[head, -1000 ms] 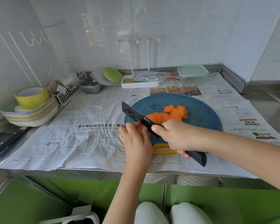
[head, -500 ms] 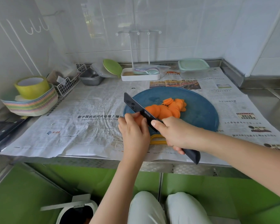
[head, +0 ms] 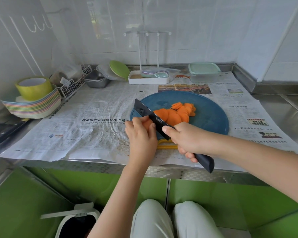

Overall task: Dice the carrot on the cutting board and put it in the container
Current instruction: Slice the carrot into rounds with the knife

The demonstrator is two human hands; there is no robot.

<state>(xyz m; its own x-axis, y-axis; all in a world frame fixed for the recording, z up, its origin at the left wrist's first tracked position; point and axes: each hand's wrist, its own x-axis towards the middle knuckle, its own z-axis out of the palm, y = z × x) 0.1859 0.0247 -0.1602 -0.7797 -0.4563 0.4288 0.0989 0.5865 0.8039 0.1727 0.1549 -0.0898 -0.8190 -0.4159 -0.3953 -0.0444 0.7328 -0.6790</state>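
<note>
- Pins the uncut carrot stub (head: 147,124) to the near-left part of the round blue cutting board (head: 206,117); stub mostly hidden under the left hand (head: 141,138).
- Carrot slices (head: 176,112) heaped in overlapping rounds near the board's middle, just right of the blade.
- Black knife (head: 149,114) set diagonally across the board's left side, between stub and slices, tip pointing away and to the left.
- Left fingers (head: 136,121) curled over the stub, tips touching it, just beside the blade.
- Right hand (head: 187,140) wrapped round the knife handle: fingers (head: 188,154) closed tight on it, one fingertip laid against the base of the blade, handle butt sticking out over the near desk edge.
- Container (head: 204,73) at the back right, well apart from the board: clear walls, mint-green lid on; contents not made out.
- White tray (head: 148,80) at the back centre, holding pastel spoons wrapped in clear plastic.
- Left of it, a green dish (head: 119,69) tilted inside a plastic bag, then nested metal trays (head: 96,81).
- Wire basket (head: 72,85) against the left wall, with small packets inside.
- Stack of pastel plates (head: 33,107) at far left, carrying a yellow-green cup (head: 34,87).
- Newspaper (head: 93,129) spread over the steel desk (head: 282,110), under the board.
- Bin (head: 76,224) on the floor below, dark inside.
</note>
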